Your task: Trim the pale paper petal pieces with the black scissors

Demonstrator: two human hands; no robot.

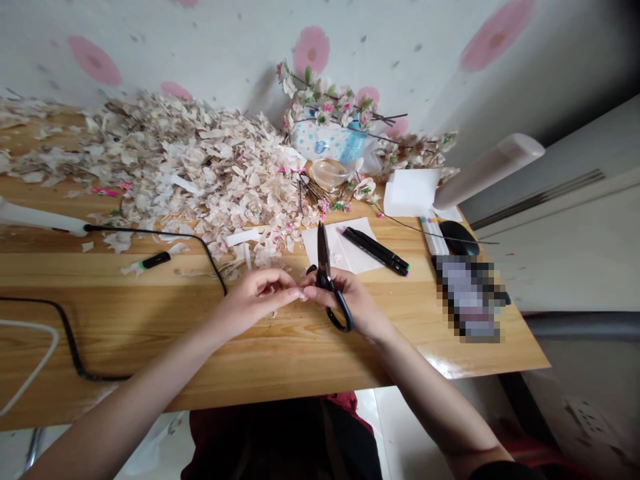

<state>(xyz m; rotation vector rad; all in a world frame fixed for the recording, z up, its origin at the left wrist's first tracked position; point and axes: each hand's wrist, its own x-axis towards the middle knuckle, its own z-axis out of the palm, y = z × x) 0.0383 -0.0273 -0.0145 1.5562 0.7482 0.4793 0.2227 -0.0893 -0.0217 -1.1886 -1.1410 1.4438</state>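
Note:
My right hand (pixel 354 303) grips black scissors (pixel 327 277) by the handles, blades closed and pointing away from me. My left hand (pixel 260 297) is curled, its fingertips pinched against the right hand's fingers just left of the scissors; a small pale scrap seems to sit between them but is too small to name. Both hands hover over the front middle of the wooden table (pixel 150 320). A white sheet of paper (pixel 345 250) lies just beyond the scissors' tips.
A large heap of pale fabric petals (pixel 190 167) covers the back left. Artificial blossom branches (pixel 340 110), a small glass bowl (pixel 329 173), two black markers (pixel 377 250), a phone (pixel 470 297), a white lamp (pixel 487 170) and a black cable (pixel 70 340) lie around.

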